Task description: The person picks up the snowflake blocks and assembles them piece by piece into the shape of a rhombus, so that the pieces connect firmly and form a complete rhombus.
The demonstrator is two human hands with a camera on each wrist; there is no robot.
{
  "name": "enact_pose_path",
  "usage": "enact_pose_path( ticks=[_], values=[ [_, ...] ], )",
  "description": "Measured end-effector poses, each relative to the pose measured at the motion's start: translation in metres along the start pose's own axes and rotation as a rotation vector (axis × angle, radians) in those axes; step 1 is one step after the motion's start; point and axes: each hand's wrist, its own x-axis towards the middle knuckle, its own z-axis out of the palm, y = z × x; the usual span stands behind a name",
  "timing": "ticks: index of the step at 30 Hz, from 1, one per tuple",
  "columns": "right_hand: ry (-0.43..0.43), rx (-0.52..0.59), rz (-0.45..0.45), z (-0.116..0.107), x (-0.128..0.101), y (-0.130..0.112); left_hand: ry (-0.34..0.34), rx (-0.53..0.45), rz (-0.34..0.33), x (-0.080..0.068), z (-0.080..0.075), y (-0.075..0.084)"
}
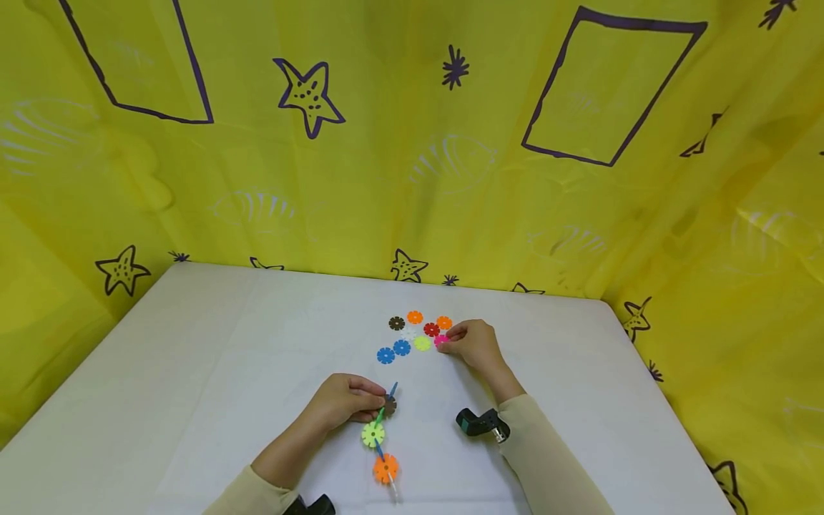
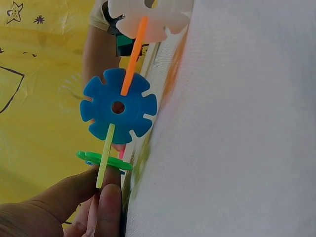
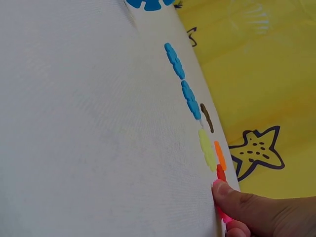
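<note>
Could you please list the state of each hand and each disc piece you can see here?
Left hand: grips the disc chain.
Disc chain: joined edge to edge, lying on the table.
Right hand: pinches the pink disc.
Loose discs: lying flat, unjoined.

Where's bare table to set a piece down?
Free: the white table's left half, and the strip right of the right hand. Crowded: the loose plastic snowflake discs and the joined disc chain by the left hand.
</note>
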Motion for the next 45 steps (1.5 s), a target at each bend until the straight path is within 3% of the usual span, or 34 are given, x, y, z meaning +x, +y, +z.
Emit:
enact_pose_path(
  ticks=[18,45],
  values=[
    [0.052,0.062,-0.021,0.001,-0.003,0.007,0.01,0.01,-0.014,-0.001,0.0,0.002],
    [0.004,0.204,-0.036,0.006,-0.014,0.017,-0.007,0.015,-0.012,0.0,-0.001,0.002]
  ],
)
